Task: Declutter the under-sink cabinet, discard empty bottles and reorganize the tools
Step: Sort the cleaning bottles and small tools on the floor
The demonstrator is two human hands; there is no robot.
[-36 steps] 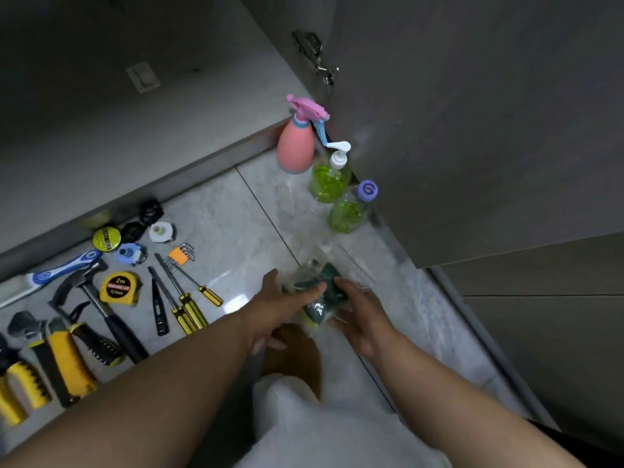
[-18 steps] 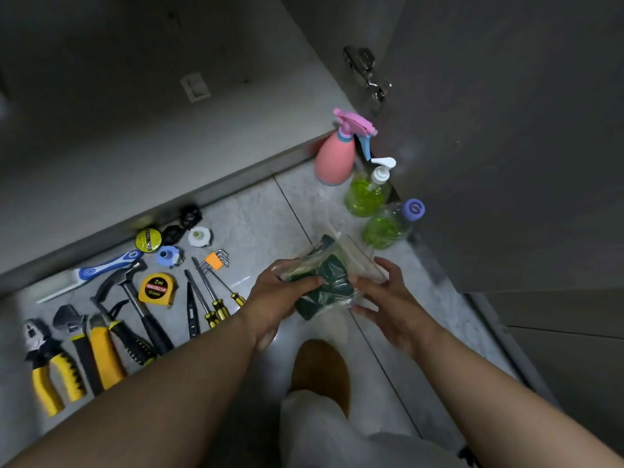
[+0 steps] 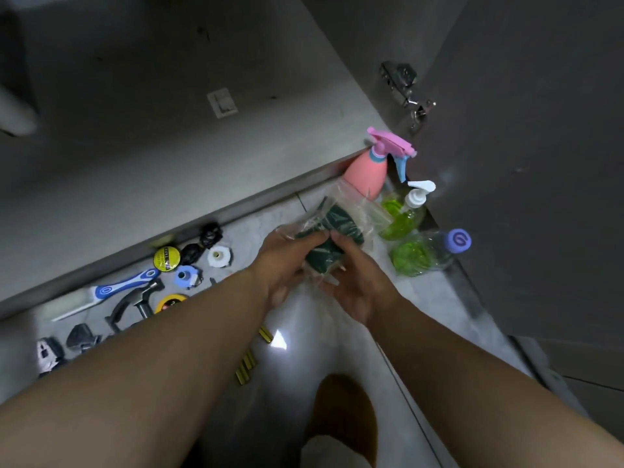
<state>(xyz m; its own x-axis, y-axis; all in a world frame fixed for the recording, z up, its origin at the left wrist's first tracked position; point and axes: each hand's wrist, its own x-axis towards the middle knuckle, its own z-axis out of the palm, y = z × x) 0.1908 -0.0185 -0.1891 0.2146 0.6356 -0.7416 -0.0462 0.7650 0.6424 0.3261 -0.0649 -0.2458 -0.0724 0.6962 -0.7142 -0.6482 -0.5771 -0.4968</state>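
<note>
Both hands hold a clear plastic bag with dark green scouring pads (image 3: 337, 228) above the floor. My left hand (image 3: 287, 261) grips its left side, thumb on top. My right hand (image 3: 354, 282) grips it from below and the right. Behind the bag stand a pink spray bottle (image 3: 366, 173), a green pump bottle (image 3: 401, 217) and a green bottle with a purple cap (image 3: 425, 255). Tools lie on the floor at left: a blue-handled scraper (image 3: 111, 292), a hammer (image 3: 135, 304), a yellow tape roll (image 3: 166, 259), a blue roll (image 3: 185, 275) and a white roll (image 3: 219, 256).
The cabinet floor (image 3: 169, 146) lies beyond a raised sill, and a white pipe (image 3: 13, 113) shows at far left. The cabinet door (image 3: 523, 163) stands swung out at right with its hinge (image 3: 408, 96). My brown slipper (image 3: 344, 407) is on the tiled floor below.
The bag has risen and moved toward the bottles, with both hands closing in on it. My right hand now grips it instead of only touching. My arms now cover more of the tools.
</note>
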